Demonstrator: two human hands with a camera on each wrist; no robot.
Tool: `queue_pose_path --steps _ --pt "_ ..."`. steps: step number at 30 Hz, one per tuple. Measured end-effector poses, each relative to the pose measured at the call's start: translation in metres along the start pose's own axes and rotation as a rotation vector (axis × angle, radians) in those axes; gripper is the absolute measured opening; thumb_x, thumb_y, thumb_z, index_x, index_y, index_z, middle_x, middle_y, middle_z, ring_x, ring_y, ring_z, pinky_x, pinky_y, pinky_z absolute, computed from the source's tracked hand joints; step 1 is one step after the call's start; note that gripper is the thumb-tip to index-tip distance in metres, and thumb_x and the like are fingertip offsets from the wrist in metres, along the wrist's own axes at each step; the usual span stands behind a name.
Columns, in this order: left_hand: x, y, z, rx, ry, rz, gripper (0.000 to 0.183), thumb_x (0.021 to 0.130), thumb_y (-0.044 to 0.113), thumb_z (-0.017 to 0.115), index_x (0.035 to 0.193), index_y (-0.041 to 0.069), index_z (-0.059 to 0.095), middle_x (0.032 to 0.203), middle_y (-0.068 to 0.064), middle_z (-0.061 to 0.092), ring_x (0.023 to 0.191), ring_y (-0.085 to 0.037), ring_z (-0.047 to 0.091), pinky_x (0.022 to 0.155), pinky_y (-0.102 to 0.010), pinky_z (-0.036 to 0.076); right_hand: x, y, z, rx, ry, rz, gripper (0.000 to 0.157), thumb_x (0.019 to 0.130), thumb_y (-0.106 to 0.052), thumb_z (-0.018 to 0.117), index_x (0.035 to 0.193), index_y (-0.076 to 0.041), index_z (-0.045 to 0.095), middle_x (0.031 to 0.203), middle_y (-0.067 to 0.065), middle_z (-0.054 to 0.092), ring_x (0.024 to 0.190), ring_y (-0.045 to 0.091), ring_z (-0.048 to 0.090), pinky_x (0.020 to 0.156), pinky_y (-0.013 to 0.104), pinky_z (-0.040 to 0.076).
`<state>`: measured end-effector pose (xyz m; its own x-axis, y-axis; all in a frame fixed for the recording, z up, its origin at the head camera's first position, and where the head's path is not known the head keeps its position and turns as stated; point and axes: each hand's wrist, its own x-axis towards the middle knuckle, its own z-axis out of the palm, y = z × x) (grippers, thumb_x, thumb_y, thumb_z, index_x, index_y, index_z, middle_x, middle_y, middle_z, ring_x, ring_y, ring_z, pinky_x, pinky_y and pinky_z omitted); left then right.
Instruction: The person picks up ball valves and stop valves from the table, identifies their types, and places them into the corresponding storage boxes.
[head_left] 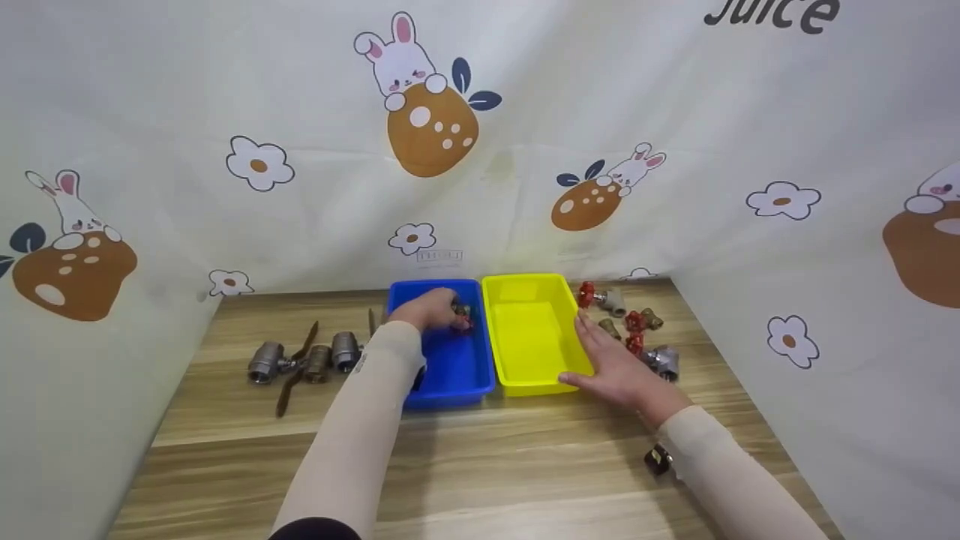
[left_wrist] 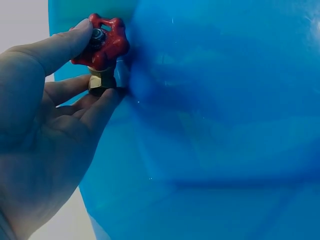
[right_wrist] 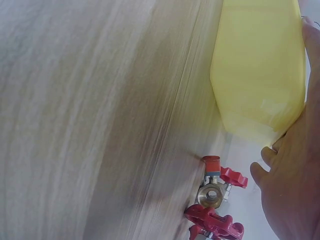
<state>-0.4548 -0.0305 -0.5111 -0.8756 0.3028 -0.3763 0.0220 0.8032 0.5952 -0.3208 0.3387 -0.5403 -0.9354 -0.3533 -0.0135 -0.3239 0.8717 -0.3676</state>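
Observation:
In the head view my left hand (head_left: 429,306) reaches into the blue bin (head_left: 450,379). It pinches a brass valve with a red handwheel (left_wrist: 107,50), thumb on the wheel and fingers at the brass body, as the left wrist view shows. The valve sits close to the bin's wall. My right hand (head_left: 616,369) rests at the right side of the yellow bin (head_left: 531,345), fingers extended along the rim and thumb near its front corner. Nothing lies inside the yellow bin, which stands right beside the blue one.
Left of the bins lie several ball valves (head_left: 268,362) with long brown lever handles, partly behind the left arm. Several red-wheeled valves (head_left: 643,320) lie right of the yellow bin, around the right hand. A printed curtain (head_left: 510,210) hangs behind and along both sides of the wooden table (head_left: 525,465).

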Motion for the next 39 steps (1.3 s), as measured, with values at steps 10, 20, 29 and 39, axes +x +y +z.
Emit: queue_pose_path --steps 10,20,29,39 --pt "-0.004 0.004 0.002 0.067 -0.005 0.018 0.036 0.105 0.033 0.080 0.133 0.012 0.070 0.118 -0.008 0.071 0.112 -0.032 0.064 0.109 -0.055 0.053 -0.001 -0.001 0.000 0.006 -0.003 0.015 0.113 0.101 -0.073 0.065 0.179 -0.016 0.006 0.186 0.008 0.002 0.169 0.038 0.012 0.132 0.062 0.019" --pt "-0.017 0.017 -0.001 0.159 0.044 0.073 0.035 0.104 0.025 0.081 0.133 0.005 0.074 0.118 -0.012 0.076 0.101 -0.032 0.069 0.106 -0.057 0.058 0.001 0.000 0.000 0.003 -0.001 -0.014 0.111 0.103 -0.068 0.066 0.179 -0.011 0.008 0.186 0.010 0.003 0.169 0.040 0.014 0.132 0.063 0.019" --pt "-0.015 0.015 0.001 0.158 0.074 0.092 0.036 0.103 0.025 0.082 0.132 0.005 0.075 0.122 -0.014 0.076 0.102 -0.034 0.071 0.104 -0.058 0.059 0.000 -0.001 0.000 0.012 0.001 -0.007 0.112 0.102 -0.070 0.066 0.179 -0.012 0.008 0.186 0.010 0.003 0.169 0.040 0.013 0.131 0.065 0.019" --pt "-0.012 0.015 0.002 0.183 0.092 0.110 0.039 0.103 0.028 0.084 0.134 0.006 0.074 0.122 -0.013 0.076 0.101 -0.033 0.071 0.104 -0.056 0.060 0.000 -0.002 -0.002 0.012 -0.007 0.027 0.114 0.101 -0.073 0.065 0.179 -0.016 0.006 0.186 0.006 0.004 0.169 0.038 0.014 0.132 0.064 0.020"
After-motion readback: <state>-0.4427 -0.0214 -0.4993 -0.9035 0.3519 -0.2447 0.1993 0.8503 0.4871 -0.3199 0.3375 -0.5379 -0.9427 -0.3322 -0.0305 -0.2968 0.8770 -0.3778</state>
